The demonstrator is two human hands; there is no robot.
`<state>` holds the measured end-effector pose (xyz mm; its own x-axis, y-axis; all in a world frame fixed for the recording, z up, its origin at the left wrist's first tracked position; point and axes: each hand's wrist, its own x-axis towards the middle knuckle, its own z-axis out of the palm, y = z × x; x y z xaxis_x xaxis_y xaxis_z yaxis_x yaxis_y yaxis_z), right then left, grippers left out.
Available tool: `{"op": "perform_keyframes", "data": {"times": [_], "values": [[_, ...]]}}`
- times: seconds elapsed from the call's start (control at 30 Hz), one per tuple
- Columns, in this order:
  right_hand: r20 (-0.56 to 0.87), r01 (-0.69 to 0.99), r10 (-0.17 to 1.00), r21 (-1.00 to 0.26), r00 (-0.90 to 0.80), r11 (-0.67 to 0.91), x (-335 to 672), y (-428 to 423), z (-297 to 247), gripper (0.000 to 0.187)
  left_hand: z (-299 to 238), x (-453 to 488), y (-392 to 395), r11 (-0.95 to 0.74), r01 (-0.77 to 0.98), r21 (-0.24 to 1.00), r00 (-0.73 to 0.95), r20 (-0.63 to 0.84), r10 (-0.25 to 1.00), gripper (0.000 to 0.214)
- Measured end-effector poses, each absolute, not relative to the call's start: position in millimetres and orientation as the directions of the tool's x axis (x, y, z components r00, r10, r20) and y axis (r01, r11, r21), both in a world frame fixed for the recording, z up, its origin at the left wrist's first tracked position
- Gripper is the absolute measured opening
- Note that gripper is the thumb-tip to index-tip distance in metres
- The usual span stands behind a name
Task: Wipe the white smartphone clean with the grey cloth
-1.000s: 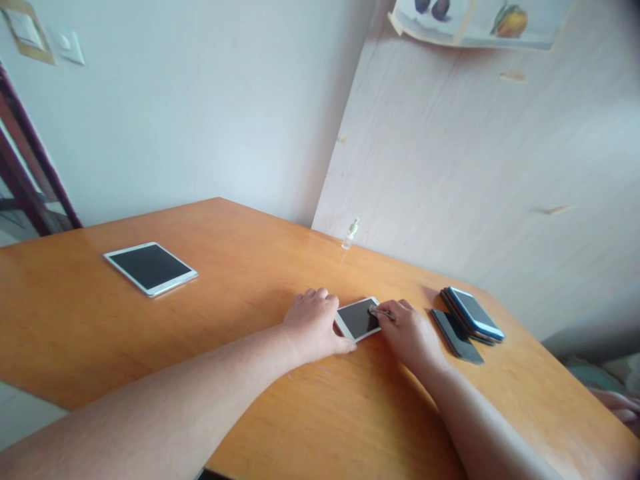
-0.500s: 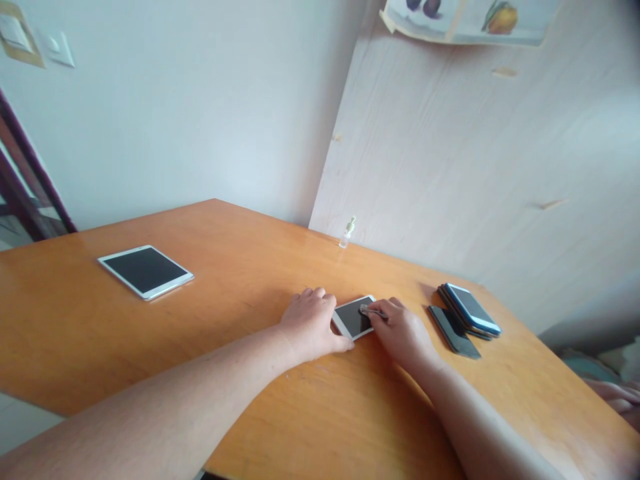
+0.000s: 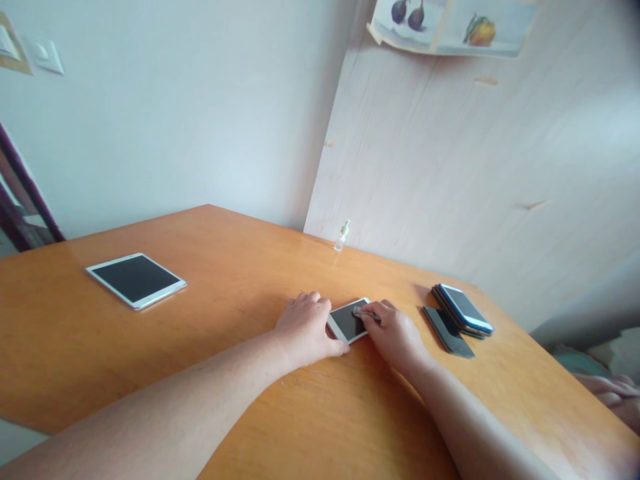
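White phone (image 3: 349,320) lies flat, screen up, on the tabletop (image 3: 240,280), towards its far right edge. Your left hand (image 3: 305,327): grip closed over the phone's left end, thumb at the near edge, fingers over the far edge. Your right hand (image 3: 395,333): grip pinched narrow on a small grey item (image 3: 361,312) pressed to the glass; too small to identify. Judgement: light, rigid, slick and fragile glass, so take hold by the long edges, never the screen. The phone sits between your two grips, touching both

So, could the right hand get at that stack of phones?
Probably yes: the stack of phones lies close beside the right hand, only a flat dark phone between them.
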<state>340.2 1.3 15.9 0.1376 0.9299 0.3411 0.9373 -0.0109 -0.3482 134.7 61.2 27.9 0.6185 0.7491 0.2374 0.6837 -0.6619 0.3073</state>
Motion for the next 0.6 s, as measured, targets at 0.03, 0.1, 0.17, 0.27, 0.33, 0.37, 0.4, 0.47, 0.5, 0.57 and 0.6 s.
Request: {"op": "perform_keyframes", "data": {"times": [0.03, 0.1, 0.17, 0.27, 0.33, 0.37, 0.4, 0.47, 0.5, 0.57, 0.6], "values": [[0.340, 0.927, 0.938, -0.369, 0.062, 0.072, 330, -1, 16, 0.017, 27, 135, 61, -0.661, 0.684, 0.309, 0.616, 0.242, 0.750, 0.053], [0.328, 0.903, 0.943, -0.385, -0.058, 0.190, 316, -4, 17, 0.018, 27, 135, 61, -0.658, 0.685, 0.312, 0.612, 0.243, 0.753, 0.051], [0.309, 0.905, 0.949, -0.386, -0.053, 0.176, 318, -2, 18, 0.018, 28, 135, 61, -0.659, 0.683, 0.314, 0.616, 0.236, 0.751, 0.050], [0.295, 0.935, 0.944, -0.352, 0.150, -0.038, 344, 6, 19, 0.019, 31, 135, 60, -0.666, 0.676, 0.315, 0.628, 0.224, 0.745, 0.050], [0.302, 0.936, 0.918, -0.316, 0.256, -0.157, 358, 9, 19, 0.021, 32, 135, 59, -0.670, 0.672, 0.315, 0.632, 0.228, 0.741, 0.049], [0.306, 0.936, 0.912, -0.305, 0.272, -0.177, 359, 10, 19, 0.021, 32, 135, 59, -0.673, 0.669, 0.315, 0.634, 0.230, 0.739, 0.049], [0.305, 0.939, 0.917, -0.303, 0.258, -0.163, 356, 9, 19, 0.022, 32, 135, 58, -0.675, 0.667, 0.316, 0.635, 0.233, 0.736, 0.049], [0.294, 0.947, 0.943, -0.317, 0.155, -0.057, 341, 5, 19, 0.021, 30, 136, 57, -0.679, 0.664, 0.314, 0.636, 0.240, 0.733, 0.050], [0.284, 0.944, 0.955, -0.328, 0.083, 0.016, 331, 3, 19, 0.021, 30, 137, 56, -0.680, 0.663, 0.313, 0.637, 0.242, 0.732, 0.049], [0.267, 0.931, 0.964, -0.348, -0.020, 0.115, 319, 0, 20, 0.022, 28, 137, 54, -0.686, 0.657, 0.313, 0.642, 0.246, 0.726, 0.048], [0.258, 0.929, 0.966, -0.351, -0.020, 0.113, 318, 0, 21, 0.022, 28, 137, 53, -0.691, 0.651, 0.314, 0.646, 0.248, 0.722, 0.048]]}}
